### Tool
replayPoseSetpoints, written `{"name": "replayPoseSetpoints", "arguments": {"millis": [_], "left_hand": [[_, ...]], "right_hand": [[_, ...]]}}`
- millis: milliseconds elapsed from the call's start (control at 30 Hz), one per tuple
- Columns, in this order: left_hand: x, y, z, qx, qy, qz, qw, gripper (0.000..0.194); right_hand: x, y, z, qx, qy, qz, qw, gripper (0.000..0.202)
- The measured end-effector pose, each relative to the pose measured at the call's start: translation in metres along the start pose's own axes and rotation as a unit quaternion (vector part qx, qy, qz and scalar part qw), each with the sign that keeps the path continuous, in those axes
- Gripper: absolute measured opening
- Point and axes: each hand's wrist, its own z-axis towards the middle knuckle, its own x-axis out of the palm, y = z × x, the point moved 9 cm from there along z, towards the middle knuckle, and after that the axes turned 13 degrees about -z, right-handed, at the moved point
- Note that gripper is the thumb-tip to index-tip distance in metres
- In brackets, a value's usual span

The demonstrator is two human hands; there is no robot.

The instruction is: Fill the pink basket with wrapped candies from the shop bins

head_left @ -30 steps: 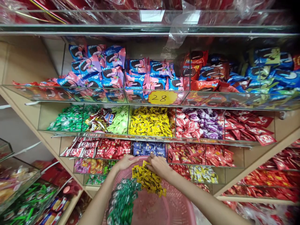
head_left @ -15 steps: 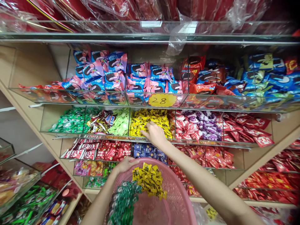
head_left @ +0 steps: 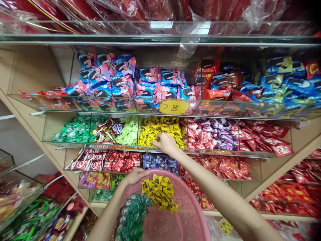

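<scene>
Candy-picking seems in hand mid-frame: right hand (head_left: 165, 143) curls over yellow candies (head_left: 162, 125), grip unclear, probably needing a firm gather; left hand (head_left: 135, 176) clamps pink basket (head_left: 192, 202), lower centre.

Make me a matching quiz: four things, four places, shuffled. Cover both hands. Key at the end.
Things
1. Left hand
2. Right hand
3. Dark blue packets
4. Tag marked 28

Places
A. At the shelved yellow sweets
B. In front of blue-and-pink packets
C. On the far rim of the pink basket
D. One tier below the shelved yellow sweets

Pairs: 1-C, 2-A, 3-D, 4-B
</scene>
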Motion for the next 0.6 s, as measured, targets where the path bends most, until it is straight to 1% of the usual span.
{"name": "replayPoseSetpoints", "arguments": {"millis": [167, 333, 467, 600], "left_hand": [[0.000, 0.000, 0.001, 0.006, 0.006, 0.000, 1.000, 0.059], [0.002, 0.001, 0.002, 0.009, 0.019, -0.007, 1.000, 0.057], [0.004, -0.004, 0.000, 0.015, 0.025, -0.014, 0.999, 0.056], [0.005, -0.008, -0.003, 0.010, 0.025, -0.025, 0.999, 0.058]], "right_hand": [[-0.006, -0.008, -0.001, 0.009, -0.023, 0.007, 1.000, 0.038], [-0.009, -0.018, -0.001, 0.011, -0.032, 0.006, 0.999, 0.041], [-0.012, -0.024, -0.002, -0.004, -0.046, 0.003, 0.999, 0.041], [-0.013, -0.023, -0.004, -0.032, -0.042, 0.001, 0.999, 0.035]]}}
